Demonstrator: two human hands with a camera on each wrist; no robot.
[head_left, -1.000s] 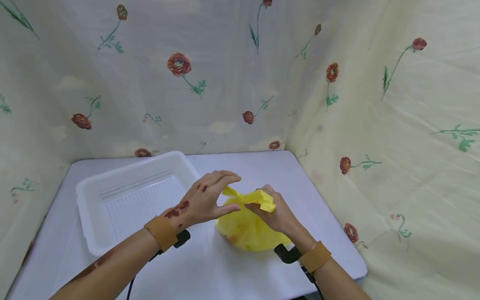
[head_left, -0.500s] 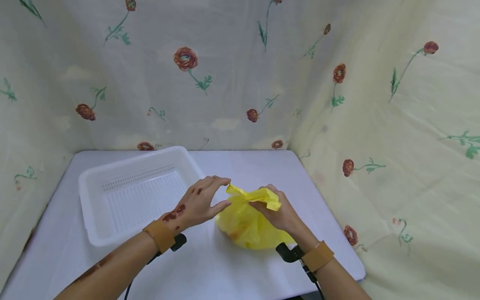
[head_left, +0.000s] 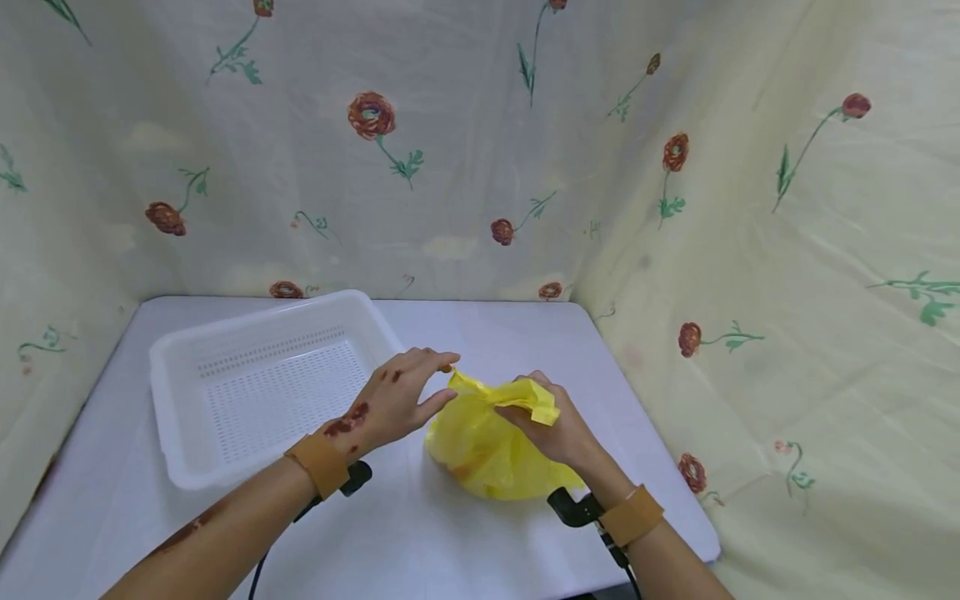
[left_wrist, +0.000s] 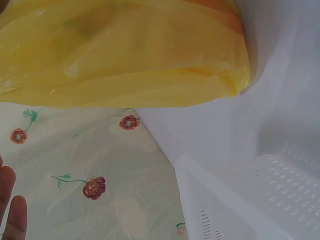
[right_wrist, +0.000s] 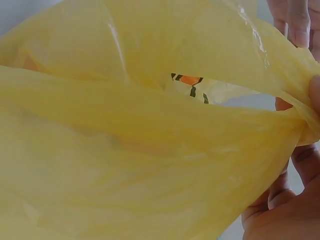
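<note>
A yellow plastic bag [head_left: 487, 458], bulging with contents I cannot make out, sits on the table, its top gathered into a twisted strip. My right hand [head_left: 551, 425] grips that strip from the right. On the other side is my left hand [head_left: 393, 396], thumb and fingers spread apart, fingertips close to the strip's left corner; whether they touch it is unclear. Close up in the right wrist view, the bag [right_wrist: 125, 175] shows a gap under its gathered top. The left wrist view has the bag's side [left_wrist: 125, 55] and a few left fingertips [left_wrist: 17, 215].
A white perforated plastic basket [head_left: 168, 400] stands left of the bag on the white table [head_left: 360, 533]. Floral curtains [head_left: 442, 167] enclose the back and sides. Both wrists wear tan straps [head_left: 633, 517] with cameras and black cables.
My left hand has drawn slightly left, so the strip's left corner now shows beside its fingertips. The right hand keeps its grip on the bag. The head view has shifted a little.
</note>
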